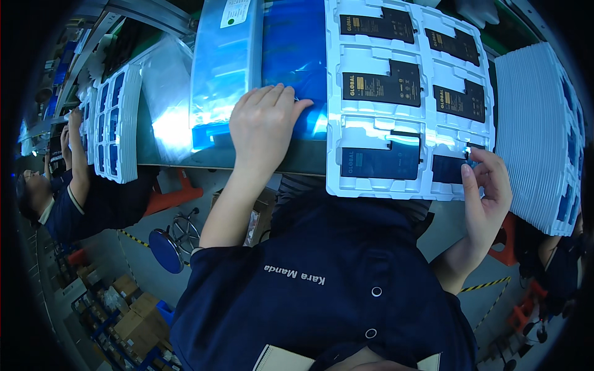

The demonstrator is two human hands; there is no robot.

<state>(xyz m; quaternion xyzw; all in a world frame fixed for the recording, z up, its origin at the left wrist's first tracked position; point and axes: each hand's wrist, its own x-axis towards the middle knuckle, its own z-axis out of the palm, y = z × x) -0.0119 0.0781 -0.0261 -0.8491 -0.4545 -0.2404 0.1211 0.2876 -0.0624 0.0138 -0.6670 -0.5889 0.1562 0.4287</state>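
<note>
My left hand [266, 120] lies flat with fingers stretched out on blue plastic film [294, 55], beside a clear-wrapped pale blue stack [226, 68]. A white moulded tray [332, 111] to the right holds several black flat phone batteries, such as one [378, 86] in the middle row. At the tray's near right pocket, my right hand [489, 185] has its thumb and index finger pinched at the right end of a phone battery [448, 168]. That battery sits in its pocket, partly hidden by the fingers.
A tall stack of white trays [535, 136] stands right of my tray, another tray stack [117, 123] at the left. Clear plastic sheets [164, 93] lie between. A person [74, 179] works at far left. A round blue stool [166, 250] and cardboard boxes [141, 324] are below.
</note>
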